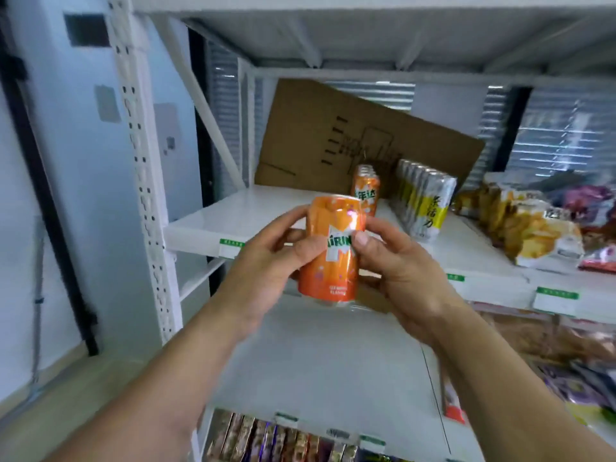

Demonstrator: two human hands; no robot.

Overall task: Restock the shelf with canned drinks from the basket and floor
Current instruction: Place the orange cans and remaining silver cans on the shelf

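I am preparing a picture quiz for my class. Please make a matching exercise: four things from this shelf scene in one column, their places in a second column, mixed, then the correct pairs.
1. orange can
2. cardboard sheet
3. snack bags
4. yellow-and-silver cans

A. leaning at the shelf's back
B. held in both hands
C. in a row, right of the orange cans on the shelf
D. far right of the shelf

Pairs: 1-B, 2-A, 3-D, 4-C
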